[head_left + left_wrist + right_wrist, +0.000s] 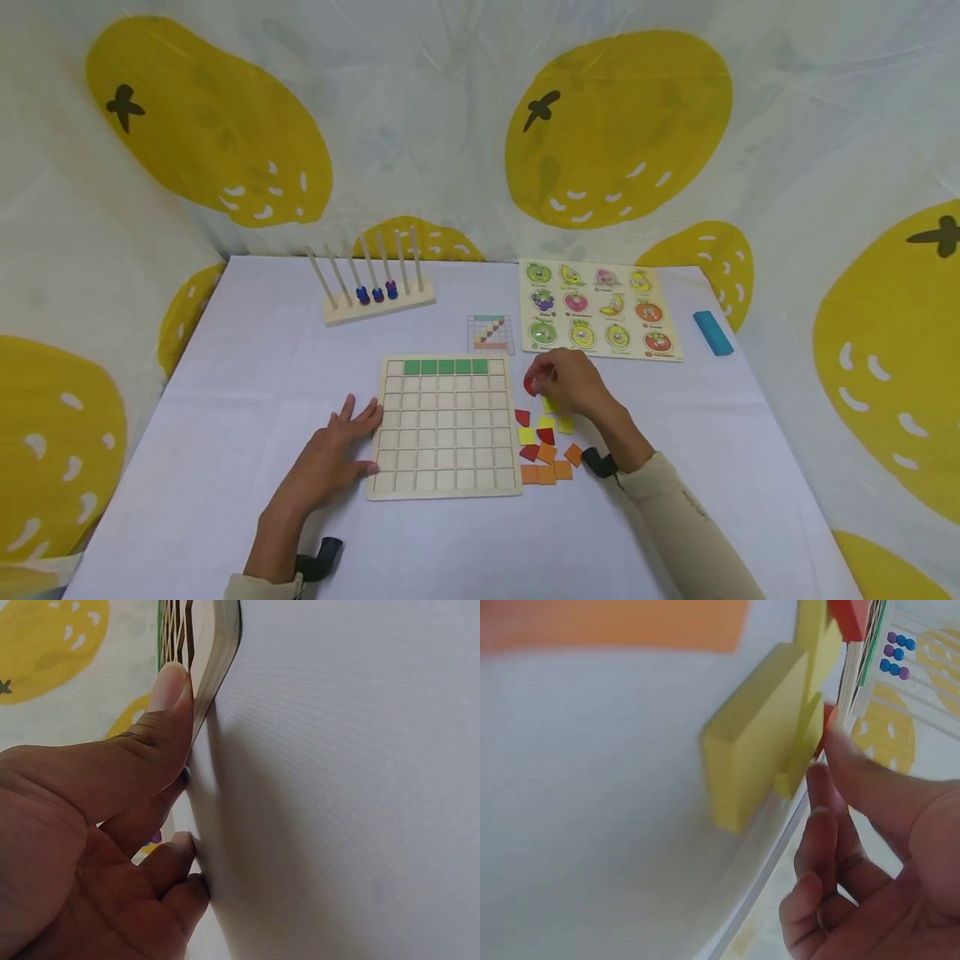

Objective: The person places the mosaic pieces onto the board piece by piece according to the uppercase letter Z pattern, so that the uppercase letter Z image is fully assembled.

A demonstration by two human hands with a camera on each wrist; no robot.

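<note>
A wooden grid board (442, 495) lies flat on the white table, with several green squares (446, 367) in its top row. My left hand (330, 454) is at the board's left side, fingers spread and fairly straight, thumb (171, 694) touching its edge. To the right of the board, my right hand (573, 382) pinches a red quarter-round tile (529, 386) between thumb and fingers. Below that hand lie loose yellow squares (527, 436), more red tiles (522, 417) and several orange squares (563, 470). The right wrist view shows a yellow tile (757, 742) close up.
Behind the board stands a wooden peg rack (378, 305) with blue and purple beads. A small pattern card (491, 335) lies just beyond the board. At the back right are a fruit puzzle board (600, 310) and a teal block (713, 333). A fruit-printed cloth (427, 125) hangs behind.
</note>
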